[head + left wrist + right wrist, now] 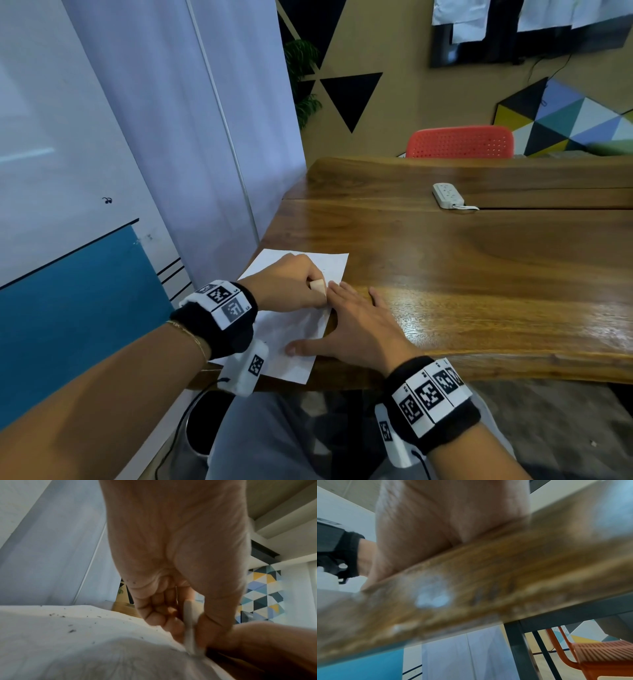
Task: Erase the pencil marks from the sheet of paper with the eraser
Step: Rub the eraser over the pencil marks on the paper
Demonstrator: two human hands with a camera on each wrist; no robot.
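Observation:
A white sheet of paper (294,337) lies at the near left corner of the wooden table (479,274). My left hand (294,287) pinches a pale eraser (318,287) between thumb and fingers and holds its lower end down on the sheet. In the left wrist view the eraser (188,628) touches the paper (68,642), which carries dark crumbs. My right hand (356,322) lies flat with fingers spread, its thumb and fingertips on the sheet's right edge and its palm on the wood. Any pencil marks are too faint to make out.
A white power strip (448,195) lies farther back on the table. A red chair (460,142) stands behind the far edge. A pale curtain (205,137) hangs close on the left. The table's front edge (471,588) fills the right wrist view.

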